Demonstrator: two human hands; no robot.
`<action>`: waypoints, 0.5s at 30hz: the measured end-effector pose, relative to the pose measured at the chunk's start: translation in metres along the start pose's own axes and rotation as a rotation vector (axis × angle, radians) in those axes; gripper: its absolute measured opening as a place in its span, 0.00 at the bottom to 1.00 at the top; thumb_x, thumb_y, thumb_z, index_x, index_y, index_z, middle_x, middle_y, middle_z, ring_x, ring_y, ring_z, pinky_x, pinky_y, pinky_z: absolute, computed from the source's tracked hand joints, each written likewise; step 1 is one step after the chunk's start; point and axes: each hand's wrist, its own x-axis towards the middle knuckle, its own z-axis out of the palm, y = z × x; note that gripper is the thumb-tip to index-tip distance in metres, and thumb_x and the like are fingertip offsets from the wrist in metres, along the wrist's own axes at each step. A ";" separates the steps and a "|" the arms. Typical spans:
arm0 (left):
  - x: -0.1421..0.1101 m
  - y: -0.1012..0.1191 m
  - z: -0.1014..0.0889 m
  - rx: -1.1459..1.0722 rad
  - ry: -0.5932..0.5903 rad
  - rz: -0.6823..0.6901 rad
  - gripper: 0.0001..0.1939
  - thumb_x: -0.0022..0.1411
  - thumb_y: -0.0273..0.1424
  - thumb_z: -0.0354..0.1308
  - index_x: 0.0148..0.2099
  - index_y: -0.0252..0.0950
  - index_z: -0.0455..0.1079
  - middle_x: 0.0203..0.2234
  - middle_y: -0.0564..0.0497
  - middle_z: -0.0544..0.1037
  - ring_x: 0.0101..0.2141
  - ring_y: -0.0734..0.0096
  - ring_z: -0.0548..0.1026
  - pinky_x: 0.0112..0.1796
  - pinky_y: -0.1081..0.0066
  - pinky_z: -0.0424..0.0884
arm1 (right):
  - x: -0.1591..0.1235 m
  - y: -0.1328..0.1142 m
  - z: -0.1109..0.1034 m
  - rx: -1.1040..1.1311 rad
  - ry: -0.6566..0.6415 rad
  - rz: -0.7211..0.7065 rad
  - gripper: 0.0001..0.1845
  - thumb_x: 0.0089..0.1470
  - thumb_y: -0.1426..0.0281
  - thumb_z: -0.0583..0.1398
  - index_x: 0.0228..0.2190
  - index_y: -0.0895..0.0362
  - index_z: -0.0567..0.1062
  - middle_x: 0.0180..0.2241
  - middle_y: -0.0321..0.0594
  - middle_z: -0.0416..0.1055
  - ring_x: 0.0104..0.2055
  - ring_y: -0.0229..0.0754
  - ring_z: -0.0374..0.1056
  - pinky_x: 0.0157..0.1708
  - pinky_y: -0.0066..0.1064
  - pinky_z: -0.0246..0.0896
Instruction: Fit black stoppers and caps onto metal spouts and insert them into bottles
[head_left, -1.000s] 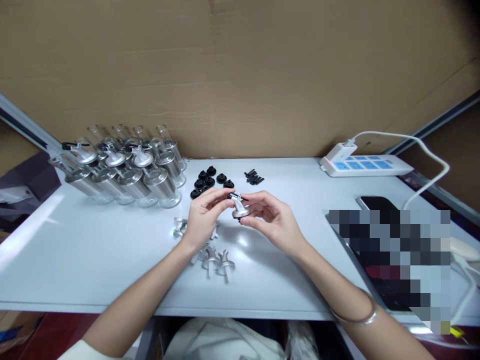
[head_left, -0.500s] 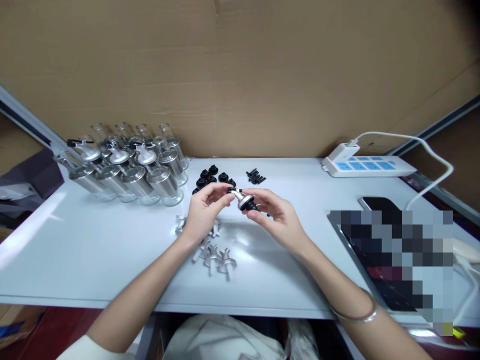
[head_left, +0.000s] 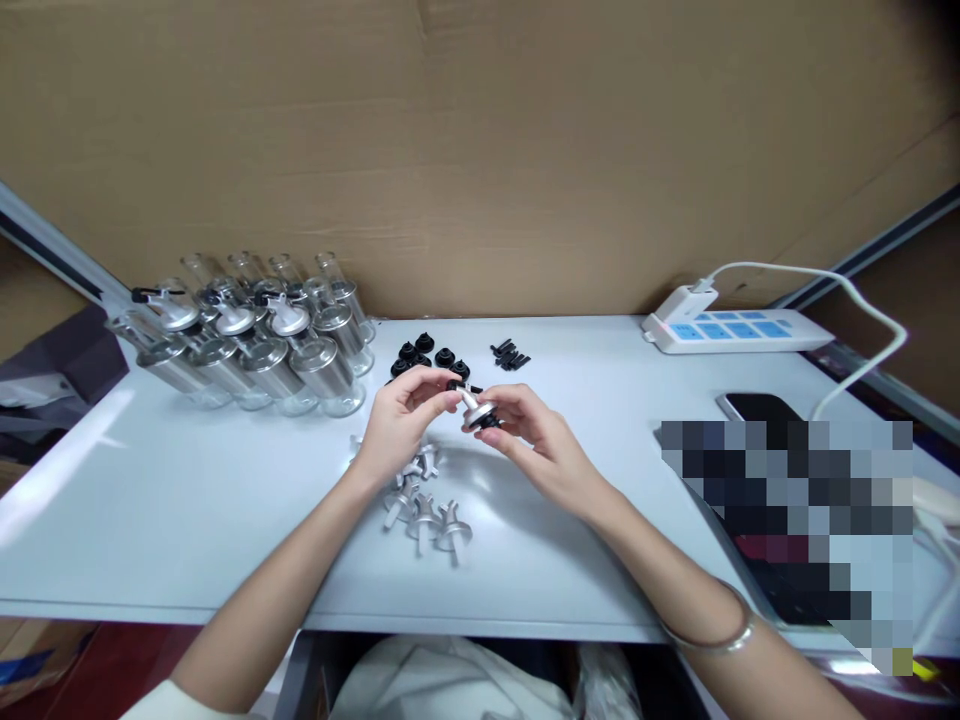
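Above the middle of the table, both hands hold one bottle pourer (head_left: 478, 412) with a silver body, a black stopper and a black flap at its spout. My left hand (head_left: 409, 410) pinches the spout end with thumb and fingertips. My right hand (head_left: 536, 430) grips the black stopper end between thumb and fingers. Just behind the hands lie several black rubber stoppers (head_left: 424, 343) and a small pile of black flaps (head_left: 510, 356). Several silver pourer spouts (head_left: 425, 520) lie in front of my left hand, some partly hidden by it.
Glass bottles with steel sleeves (head_left: 324, 370) stand in rows at the back left, some topped with pourers. A white power strip (head_left: 739, 330) with a charger and cable sits back right. A phone (head_left: 757, 406) lies near a pixelated area at right. Cardboard (head_left: 480, 160) walls the back.
The pourer has tilted and shifted slightly left and down in my hands. Both hands keep hold of it, my right hand moving a little left.
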 end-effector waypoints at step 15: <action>0.000 -0.004 -0.004 0.079 0.003 0.086 0.08 0.54 0.29 0.63 0.38 0.39 0.79 0.33 0.50 0.76 0.32 0.72 0.74 0.35 0.73 0.70 | 0.007 0.007 0.002 0.299 0.053 0.272 0.17 0.48 0.61 0.66 0.39 0.54 0.78 0.39 0.42 0.79 0.37 0.42 0.75 0.39 0.39 0.73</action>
